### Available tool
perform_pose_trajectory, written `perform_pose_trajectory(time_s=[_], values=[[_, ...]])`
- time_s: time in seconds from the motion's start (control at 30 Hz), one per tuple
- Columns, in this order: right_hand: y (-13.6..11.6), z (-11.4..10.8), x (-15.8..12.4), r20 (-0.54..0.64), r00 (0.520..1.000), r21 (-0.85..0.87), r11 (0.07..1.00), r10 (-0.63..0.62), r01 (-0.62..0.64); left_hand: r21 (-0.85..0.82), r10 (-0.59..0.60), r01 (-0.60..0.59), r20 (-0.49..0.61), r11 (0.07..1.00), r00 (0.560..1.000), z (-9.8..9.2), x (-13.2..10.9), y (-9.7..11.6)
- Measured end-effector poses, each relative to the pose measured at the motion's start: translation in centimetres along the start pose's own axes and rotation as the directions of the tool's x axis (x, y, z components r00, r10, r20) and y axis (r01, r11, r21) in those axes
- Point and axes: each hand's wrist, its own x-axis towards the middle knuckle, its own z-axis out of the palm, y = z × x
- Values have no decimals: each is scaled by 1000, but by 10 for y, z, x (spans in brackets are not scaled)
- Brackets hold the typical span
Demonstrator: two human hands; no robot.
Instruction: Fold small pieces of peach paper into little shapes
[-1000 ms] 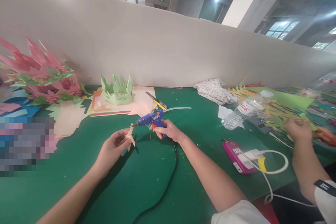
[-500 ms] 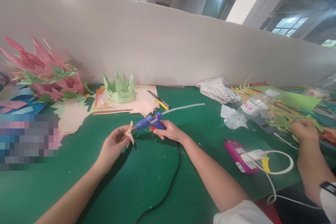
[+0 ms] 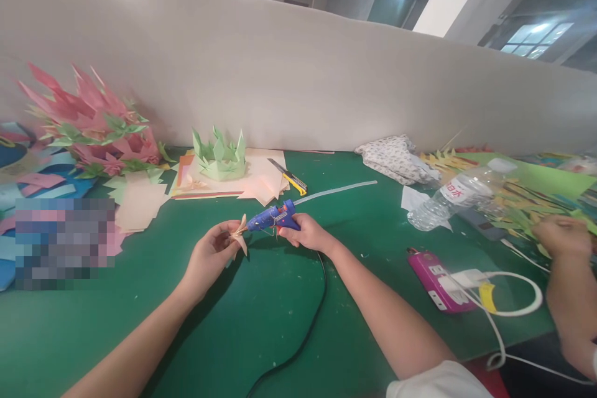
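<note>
I had my left hand (image 3: 212, 255) pinched on the folded paper piece (image 3: 240, 234) just above the green table (image 3: 261, 317), tilted toward the nozzle, w/ my right hand (image 3: 305, 234) clamped on the blue glue gun (image 3: 273, 219) so its tip met the fold.

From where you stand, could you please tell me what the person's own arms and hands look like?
Both forearms are bare, with no gloves, rings, watch or bracelet visible on the left hand or right hand. A white short sleeve shows at the right upper arm. The left sleeve is out of view.
</note>
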Motion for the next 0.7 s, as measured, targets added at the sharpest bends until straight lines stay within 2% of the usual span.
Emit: perform_pose_trajectory(time_s=[0.7], values=[[4,1,1,-33,999,-79,997,-10,7,-19,-7,7,-4,1000,1000,-1,0,3]])
